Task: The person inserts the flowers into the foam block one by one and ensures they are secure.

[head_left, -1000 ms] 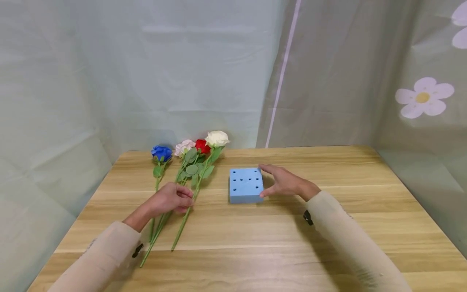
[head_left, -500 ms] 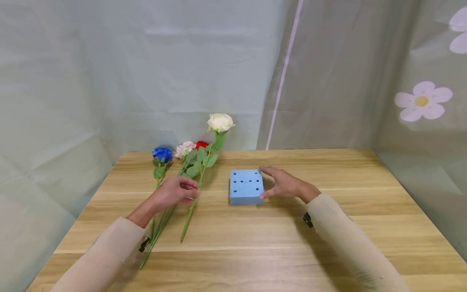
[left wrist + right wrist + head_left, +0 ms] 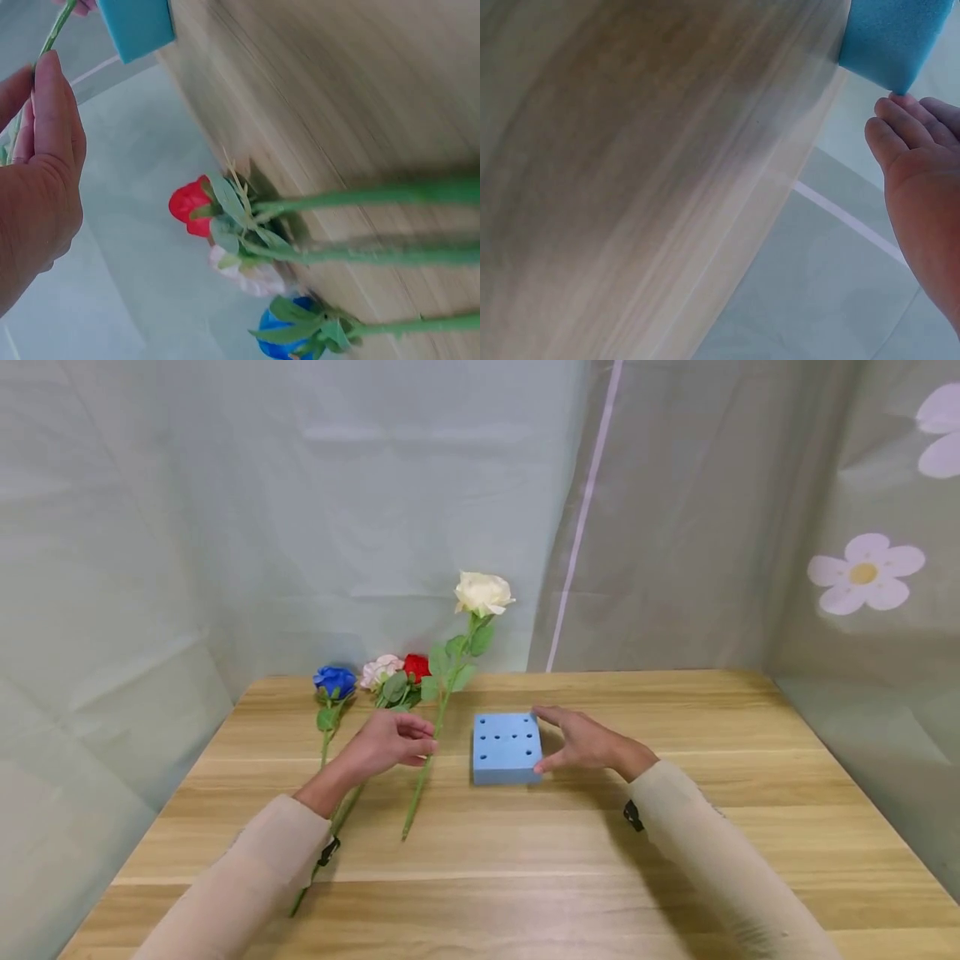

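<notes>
My left hand [image 3: 390, 745] pinches the green stem of a white rose [image 3: 483, 593] between thumb and fingers. The rose is tilted, its bloom raised up and to the right, its stem's lower end left of a light blue foam block [image 3: 507, 743]. Small holes dot the block's top. My right hand [image 3: 581, 742] touches the block's right side, thumb at the near corner and forefinger at the far one. Fairly straight fingers show at the block's corner in the right wrist view. A red rose [image 3: 191, 206], a pink rose [image 3: 247, 274] and a blue rose [image 3: 289, 330] lie left of the block.
The wooden table [image 3: 525, 893] reaches back to a pale grey cloth wall [image 3: 405, 510]. Another cloth, with printed flowers [image 3: 866, 573], hangs at the right. The lying stems pass partly beneath my left forearm in the head view.
The white rose has been lifted away from the others and carried up and to the right in my left hand. My right hand and the foam block have stayed in place.
</notes>
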A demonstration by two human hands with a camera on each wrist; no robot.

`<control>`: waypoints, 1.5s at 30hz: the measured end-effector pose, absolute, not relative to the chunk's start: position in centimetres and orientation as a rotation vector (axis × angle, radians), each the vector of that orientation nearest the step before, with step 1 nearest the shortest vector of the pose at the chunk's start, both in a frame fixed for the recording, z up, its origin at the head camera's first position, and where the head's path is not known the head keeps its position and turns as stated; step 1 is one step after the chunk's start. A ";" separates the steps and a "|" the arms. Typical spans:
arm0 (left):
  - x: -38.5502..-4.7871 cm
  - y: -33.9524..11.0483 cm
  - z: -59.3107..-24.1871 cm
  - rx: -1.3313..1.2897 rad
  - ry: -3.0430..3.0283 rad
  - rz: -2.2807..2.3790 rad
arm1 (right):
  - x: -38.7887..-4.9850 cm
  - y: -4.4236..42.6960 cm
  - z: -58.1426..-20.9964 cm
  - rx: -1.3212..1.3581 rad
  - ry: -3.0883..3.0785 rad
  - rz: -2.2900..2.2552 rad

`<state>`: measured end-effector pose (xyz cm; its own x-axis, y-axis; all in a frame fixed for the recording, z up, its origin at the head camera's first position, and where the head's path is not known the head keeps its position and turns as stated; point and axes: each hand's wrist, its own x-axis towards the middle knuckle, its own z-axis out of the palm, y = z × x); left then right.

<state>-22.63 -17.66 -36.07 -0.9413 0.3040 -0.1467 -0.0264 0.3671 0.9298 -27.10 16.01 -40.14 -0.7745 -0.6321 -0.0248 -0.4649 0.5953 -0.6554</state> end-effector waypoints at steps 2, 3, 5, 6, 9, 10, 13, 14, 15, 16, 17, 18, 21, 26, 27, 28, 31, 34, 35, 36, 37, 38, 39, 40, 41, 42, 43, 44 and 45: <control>-22.8 -17.4 -36.1 0.251 2.336 1.609 | -27.1 15.9 -40.1 -0.897 2.572 -0.944; -22.8 -17.2 -36.1 0.258 2.335 1.613 | -27.1 15.9 -40.1 -0.896 2.573 -0.940; -22.9 -17.0 -36.1 0.267 2.337 1.623 | -27.0 15.8 -40.1 -0.893 2.573 -0.935; -23.0 -16.8 -36.1 0.272 2.335 1.628 | -27.0 15.8 -40.1 -0.891 2.574 -0.932; -23.2 -16.3 -35.8 0.279 2.347 1.645 | -26.9 15.7 -40.1 -0.884 2.579 -0.925; -23.3 -16.1 -35.7 0.282 2.349 1.652 | -26.9 15.7 -40.1 -0.881 2.583 -0.921; -23.6 -15.4 -35.4 0.283 2.345 1.673 | -26.9 15.7 -40.0 -0.879 2.596 -0.916; -23.8 -15.1 -35.4 0.283 2.341 1.680 | -26.9 15.8 -40.0 -0.881 2.596 -0.915; -23.9 -14.9 -35.3 0.284 2.334 1.689 | -26.9 15.8 -40.1 -0.882 2.597 -0.915; -24.0 -14.7 -35.4 0.291 2.327 1.699 | -26.9 15.8 -40.1 -0.886 2.596 -0.913; -24.1 -14.5 -35.4 0.292 2.328 1.703 | -26.8 15.8 -40.1 -0.890 2.594 -0.911; -24.2 -14.4 -35.3 0.296 2.329 1.708 | -26.8 15.7 -40.2 -0.894 2.593 -0.905; -24.6 -13.8 -35.0 0.313 2.346 1.725 | -26.7 15.8 -40.1 -0.899 2.592 -0.895; -25.1 -12.9 -34.1 0.324 2.355 1.776 | -26.8 15.8 -39.9 -0.902 2.611 -0.892; -25.1 -12.7 -34.0 0.317 2.350 1.786 | -26.8 15.8 -39.9 -0.901 2.609 -0.898; -25.1 -12.6 -34.0 0.314 2.342 1.796 | -26.9 15.8 -39.9 -0.901 2.608 -0.897; -25.2 -12.3 -33.9 0.295 2.321 1.819 | -26.9 15.8 -39.9 -0.903 2.602 -0.898; -25.4 -12.1 -33.7 0.282 2.318 1.842 | -27.0 15.8 -39.9 -0.897 2.609 -0.894; -25.5 -12.0 -33.7 0.277 2.320 1.849 | -27.0 15.8 -39.9 -0.896 2.611 -0.896; -25.5 -12.0 -33.6 0.274 2.320 1.857 | -27.0 15.7 -39.9 -0.896 2.614 -0.896; -25.6 -11.9 -33.5 0.271 2.322 1.862 | -27.0 15.7 -39.8 -0.893 2.615 -0.898; -25.7 -11.9 -33.4 0.267 2.322 1.869 | -27.0 15.7 -39.8 -0.889 2.614 -0.899; -25.8 -11.8 -33.3 0.268 2.324 1.869 | -27.0 15.7 -39.8 -0.888 2.613 -0.899; -25.9 -11.7 -33.1 0.269 2.324 1.868 | -27.0 15.7 -39.8 -0.887 2.612 -0.897; -26.0 -11.6 -33.0 0.275 2.330 1.861 | -27.0 15.7 -39.8 -0.885 2.609 -0.899; -26.1 -11.5 -32.9 0.278 2.332 1.861 | -27.0 15.7 -39.8 -0.885 2.608 -0.896; -26.1 -11.4 -32.8 0.282 2.339 1.857 | -26.9 15.7 -39.9 -0.885 2.606 -0.896; -26.2 -11.3 -32.6 0.283 2.344 1.856 | -26.9 15.7 -39.9 -0.886 2.604 -0.897; -26.3 -11.2 -32.5 0.292 2.354 1.850 | -26.9 15.7 -39.9 -0.888 2.604 -0.897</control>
